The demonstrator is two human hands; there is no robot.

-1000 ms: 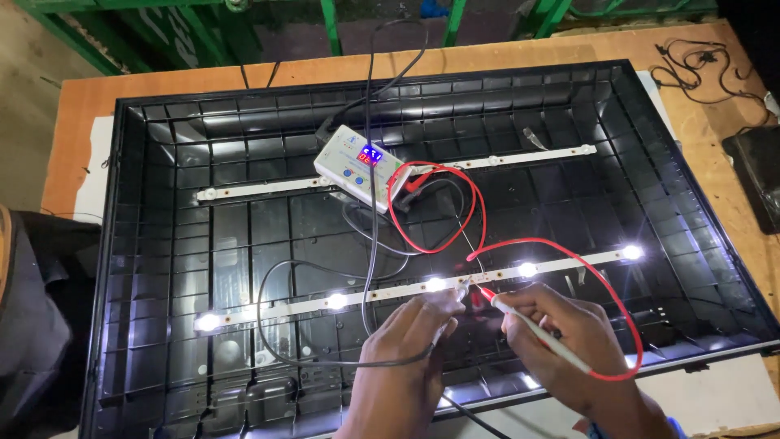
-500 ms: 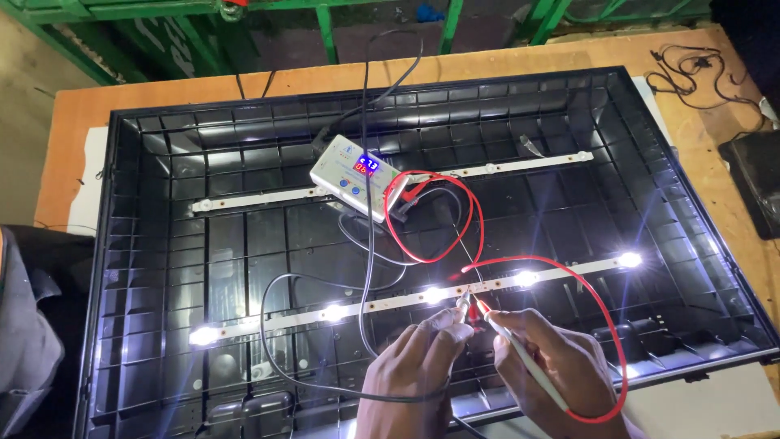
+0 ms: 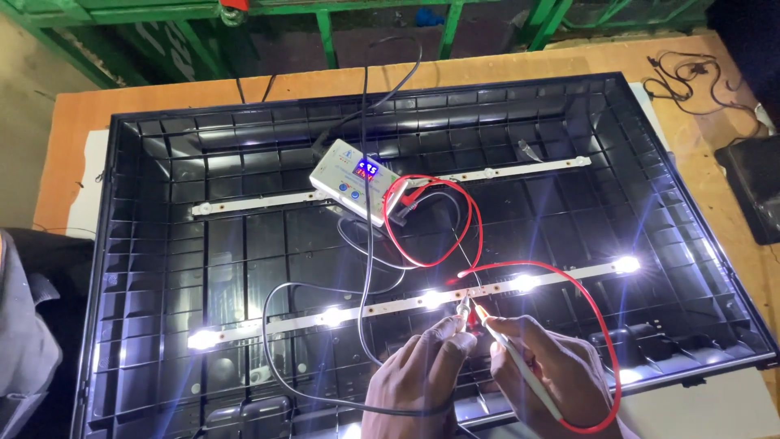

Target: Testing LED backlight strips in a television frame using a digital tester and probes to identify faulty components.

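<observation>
A large black ribbed panel tray (image 3: 162,244) lies on an orange table. Two white LED strips cross it: the far strip (image 3: 268,200) is dark, the near strip (image 3: 390,307) is lit with several bright points. My left hand (image 3: 418,378) pinches a black probe tip at the near strip's middle. My right hand (image 3: 544,378) holds a white probe (image 3: 520,366) with a red lead, its tip touching the same spot. A white tester box (image 3: 356,180) with a lit display sits near the far strip, with red and black leads running to my hands.
Green metal framing (image 3: 325,24) stands beyond the table's far edge. A tangle of black cable (image 3: 691,77) and a dark flat device (image 3: 751,195) lie on the table at the right. A grey cloth-covered shape (image 3: 24,341) is at the left edge.
The view has shifted slightly, so the panel sits lower and more to the right. Both hands stay at the middle of the near strip with the probes, and the strip stays lit.
</observation>
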